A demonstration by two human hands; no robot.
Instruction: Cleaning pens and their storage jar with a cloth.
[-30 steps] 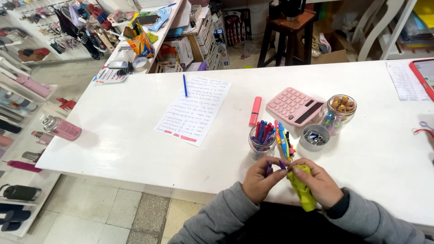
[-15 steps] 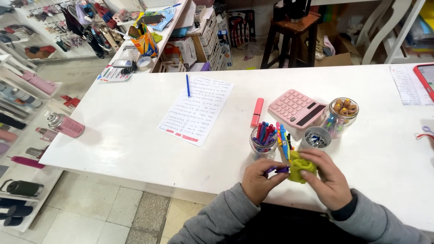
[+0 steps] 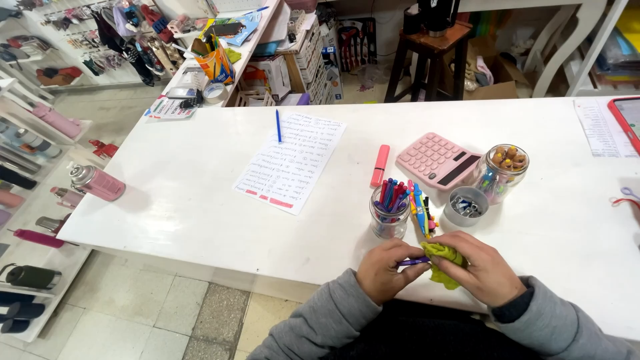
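Observation:
My left hand [image 3: 383,270] pinches a purple pen [image 3: 412,262] near the front edge of the white table [image 3: 200,200]. My right hand [image 3: 481,267] is closed around a bunched yellow-green cloth [image 3: 443,264] that wraps the pen's other end. Just beyond my hands a bundle of coloured pens [image 3: 421,208] lies on the table, beside a glass jar of red and blue pens [image 3: 390,207].
A small grey cup of clips [image 3: 465,206], a jar with small figures [image 3: 503,170], a pink calculator [image 3: 437,160], a pink marker [image 3: 380,165], a written sheet [image 3: 292,161] with a blue pen [image 3: 278,125], and a pink bottle [image 3: 97,182] sit on the table. A red phone [image 3: 628,117] lies far right.
The yellow-green cloth, earlier hanging long and upright with the pens, is now bunched in my right hand, and a single purple pen lies sideways between both hands.

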